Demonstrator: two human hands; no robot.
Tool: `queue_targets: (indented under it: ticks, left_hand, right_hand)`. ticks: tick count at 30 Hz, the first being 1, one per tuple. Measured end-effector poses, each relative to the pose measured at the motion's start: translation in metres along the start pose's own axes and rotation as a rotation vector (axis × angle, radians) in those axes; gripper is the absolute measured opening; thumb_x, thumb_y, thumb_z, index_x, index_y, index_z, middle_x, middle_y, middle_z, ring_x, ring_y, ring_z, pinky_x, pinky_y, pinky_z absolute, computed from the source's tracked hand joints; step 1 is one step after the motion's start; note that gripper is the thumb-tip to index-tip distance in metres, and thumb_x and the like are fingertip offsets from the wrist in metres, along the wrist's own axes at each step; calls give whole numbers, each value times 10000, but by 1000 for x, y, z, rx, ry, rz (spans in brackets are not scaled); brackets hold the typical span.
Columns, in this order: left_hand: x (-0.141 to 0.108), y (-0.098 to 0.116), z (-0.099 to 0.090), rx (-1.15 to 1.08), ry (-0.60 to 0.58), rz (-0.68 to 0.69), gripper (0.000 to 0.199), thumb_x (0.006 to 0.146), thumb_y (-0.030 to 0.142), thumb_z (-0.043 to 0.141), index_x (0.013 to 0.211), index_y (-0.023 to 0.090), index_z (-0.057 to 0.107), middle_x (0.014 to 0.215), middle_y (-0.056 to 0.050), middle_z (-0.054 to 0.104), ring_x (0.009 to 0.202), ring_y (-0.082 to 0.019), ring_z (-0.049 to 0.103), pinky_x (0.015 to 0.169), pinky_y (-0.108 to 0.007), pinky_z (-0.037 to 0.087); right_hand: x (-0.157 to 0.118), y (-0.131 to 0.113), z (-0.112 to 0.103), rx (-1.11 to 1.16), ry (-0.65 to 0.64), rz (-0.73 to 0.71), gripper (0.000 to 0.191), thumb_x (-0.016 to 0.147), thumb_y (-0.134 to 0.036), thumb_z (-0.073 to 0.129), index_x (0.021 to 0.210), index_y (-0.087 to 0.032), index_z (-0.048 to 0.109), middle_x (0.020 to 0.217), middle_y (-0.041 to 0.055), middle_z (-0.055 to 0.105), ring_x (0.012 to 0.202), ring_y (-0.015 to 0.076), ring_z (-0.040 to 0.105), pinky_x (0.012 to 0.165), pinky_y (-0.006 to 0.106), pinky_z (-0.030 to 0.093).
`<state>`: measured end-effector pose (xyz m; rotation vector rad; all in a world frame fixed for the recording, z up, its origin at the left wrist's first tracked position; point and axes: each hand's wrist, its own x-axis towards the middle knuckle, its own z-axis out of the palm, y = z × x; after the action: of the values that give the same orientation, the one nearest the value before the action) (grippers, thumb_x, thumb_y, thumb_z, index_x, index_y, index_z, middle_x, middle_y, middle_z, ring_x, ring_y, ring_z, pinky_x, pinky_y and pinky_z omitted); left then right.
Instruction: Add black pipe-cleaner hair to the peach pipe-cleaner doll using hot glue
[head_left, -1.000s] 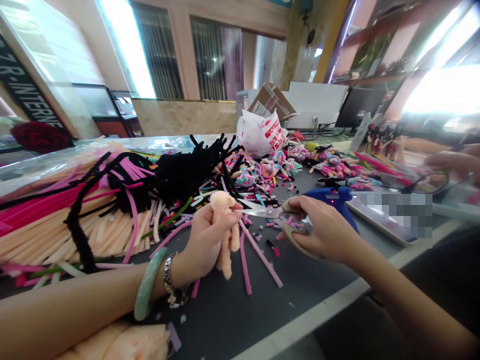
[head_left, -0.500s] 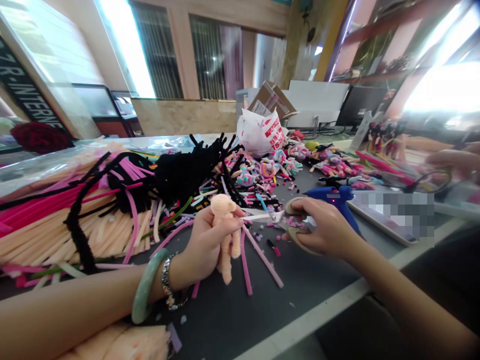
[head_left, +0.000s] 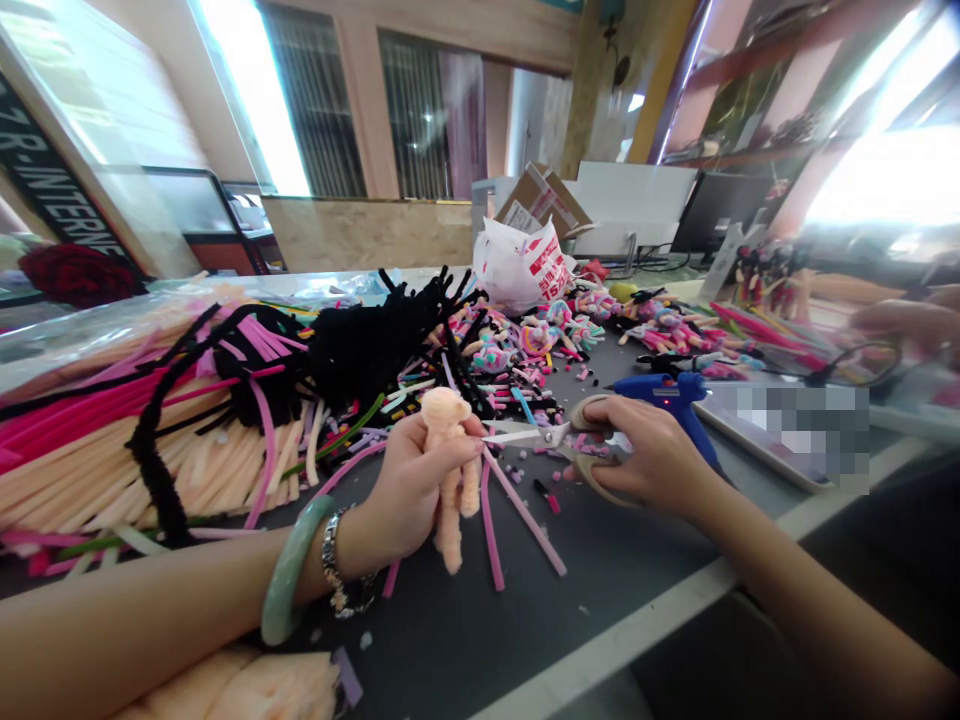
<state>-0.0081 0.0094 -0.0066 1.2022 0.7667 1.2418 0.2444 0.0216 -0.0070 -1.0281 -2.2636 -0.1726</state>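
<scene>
Two grips, left hand (head_left: 416, 490) clenching peach pipe-cleaner figure (head_left: 448, 470), right hand (head_left: 652, 450) holding scissors (head_left: 525, 436), blades just beside figure, blue hot glue gun (head_left: 664, 398) near, pink chenille stems (head_left: 491, 520), dark tabletop (head_left: 450, 650)

Bare, slim left forearm (head_left: 135, 610) and right forearm (head_left: 817, 610), narrowing to a slender left hand (head_left: 409, 490) and right hand (head_left: 645, 450). Around the left wrist, a smooth, rounded pale-green jade bangle (head_left: 283, 570), and just beside it, nearer the hand, a chunky silver link bracelet (head_left: 337, 565) with a darker patterned piece on its underside.
</scene>
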Motion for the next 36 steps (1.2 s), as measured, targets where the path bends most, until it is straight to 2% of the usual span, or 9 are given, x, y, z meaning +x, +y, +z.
queue_targets:
  ticks: [6, 11, 18, 29, 36]
  left_hand:
    - [1, 0, 0, -28, -11, -29, 96, 683, 210, 651, 735, 169, 581, 502, 50, 494, 444, -88, 476, 429, -193, 326]
    - [2, 0, 1, -57, -25, -47, 79, 692, 200, 652, 725, 168, 587, 542, 48, 502, 458, -82, 484, 448, -195, 338]
    - [2, -2, 0, -84, -1, -31, 66, 687, 170, 654, 727, 166, 602, 630, 40, 528, 504, -85, 523, 451, -198, 364]
    - [0, 2, 6, -100, -28, -54, 113, 695, 210, 662, 759, 157, 585, 516, 39, 534, 410, -87, 494, 412, -191, 357]
    - [-4, 6, 9, -65, -50, -51, 117, 730, 227, 652, 778, 141, 588, 468, 31, 554, 373, -75, 467, 384, -175, 336]
  right_hand:
    - [0, 0, 2, -8, 26, -19, 293, 698, -348, 709, 884, -209, 530, 857, 50, 678, 738, 196, 636, 659, 286, 474]
    - [-1, 1, 2, 0, 20, -24, 285, 688, -275, 712, 888, -205, 521, 867, 50, 675, 750, 196, 639, 673, 283, 476]
    - [-2, 2, 3, 2, 28, -37, 310, 690, -336, 723, 893, -204, 530, 874, 54, 684, 744, 195, 641, 659, 283, 482]
    - [-2, -2, 2, 1, 47, -10, 288, 705, -394, 700, 870, -210, 553, 828, 50, 688, 705, 188, 635, 664, 292, 478]
    - [-2, -1, 2, 16, 56, -6, 348, 663, -410, 747, 854, -207, 539, 804, 35, 669, 672, 172, 609, 649, 278, 466]
